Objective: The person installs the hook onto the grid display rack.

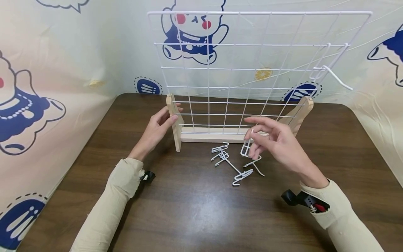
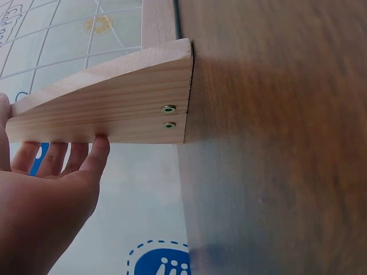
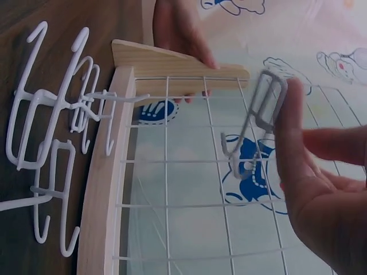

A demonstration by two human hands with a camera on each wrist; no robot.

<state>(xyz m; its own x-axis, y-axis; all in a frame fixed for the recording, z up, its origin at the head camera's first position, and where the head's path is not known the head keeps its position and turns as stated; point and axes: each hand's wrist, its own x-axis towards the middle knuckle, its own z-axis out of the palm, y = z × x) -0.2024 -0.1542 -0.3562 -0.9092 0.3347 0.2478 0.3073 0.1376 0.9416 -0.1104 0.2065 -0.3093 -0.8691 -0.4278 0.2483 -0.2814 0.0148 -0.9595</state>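
Closest in, two cream sleeves come up over the dark wooden table [image 1: 195, 210], each wrist strapped with a small black camera. Taking the wooden base rail [image 1: 217, 134] of the rack as the landmark: just on the near side of it, a loose cluster of white wire hooks [image 1: 231, 161] lies flat on the table, tangled together, touching one another.

Right above that cluster, a little toward the rail's right half, the right hand [image 1: 277, 143] hovers with one white hook [image 1: 247, 147] pinched between thumb and fingertips. The other fingers fan out loosely. From the right wrist view the held hook [image 3: 258, 123] hangs clear of the mesh, in front of the grid but not touching it.

Over at the rail's left end, the left hand [image 1: 157, 129] is on the left wooden foot [image 1: 174, 120]. Thumb on one face, fingers [image 2: 94, 154] straight along the other, as the left wrist view shows, so it's a flat steadying hold rather than a curled grip.

Rising from the rail, the white wire grid panel [image 1: 252, 70] stands upright between the two feet, the right wooden foot [image 1: 300, 110] at the rail's far end. High above the rail's right end, one hook [image 1: 333, 71] is already hung on the grid, its prong poking out to the right. Behind the rail, a cartoon-printed backdrop [image 1: 119, 52].
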